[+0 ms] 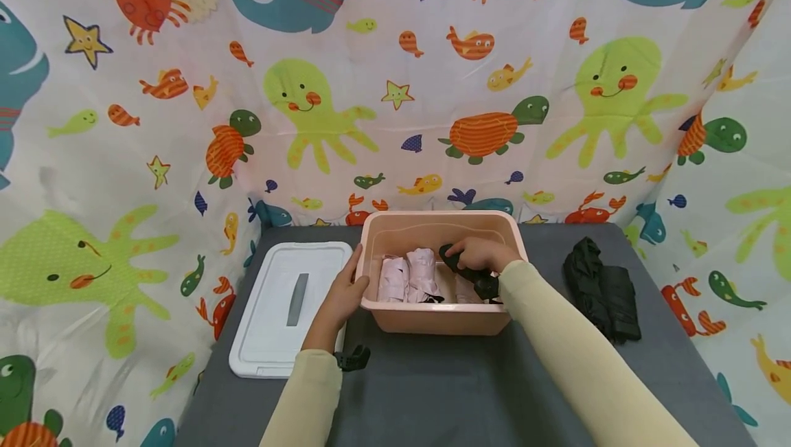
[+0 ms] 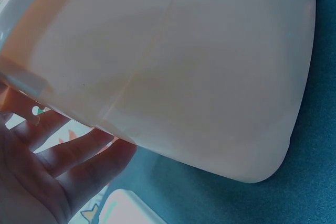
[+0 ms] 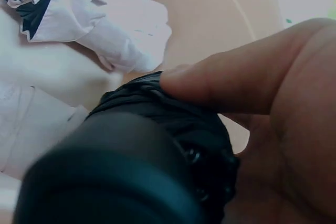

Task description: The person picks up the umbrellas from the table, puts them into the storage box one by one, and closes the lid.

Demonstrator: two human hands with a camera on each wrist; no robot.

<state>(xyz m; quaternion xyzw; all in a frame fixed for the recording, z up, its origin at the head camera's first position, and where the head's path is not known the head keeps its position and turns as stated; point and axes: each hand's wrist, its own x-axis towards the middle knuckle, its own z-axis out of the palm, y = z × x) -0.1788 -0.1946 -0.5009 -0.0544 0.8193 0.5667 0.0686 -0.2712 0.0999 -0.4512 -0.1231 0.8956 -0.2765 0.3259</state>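
Observation:
A pink plastic bin (image 1: 432, 315) stands on the grey table. Inside it lie rolled pale pink cloth bundles (image 1: 409, 274). My right hand (image 1: 480, 252) is inside the bin and grips a black folded umbrella (image 1: 471, 273); in the right wrist view the thumb (image 3: 231, 82) presses on the black umbrella (image 3: 131, 166) above the pink bundles (image 3: 105, 24). My left hand (image 1: 346, 292) rests with straight fingers against the bin's left wall; the left wrist view shows those fingers (image 2: 68, 153) against the bin wall (image 2: 184, 66).
A white lid (image 1: 290, 306) lies flat left of the bin. A heap of black folded umbrellas (image 1: 602, 289) lies to the right. A small black clip-like object (image 1: 353, 358) sits by my left sleeve. A sea-creature curtain surrounds the table (image 1: 445, 392).

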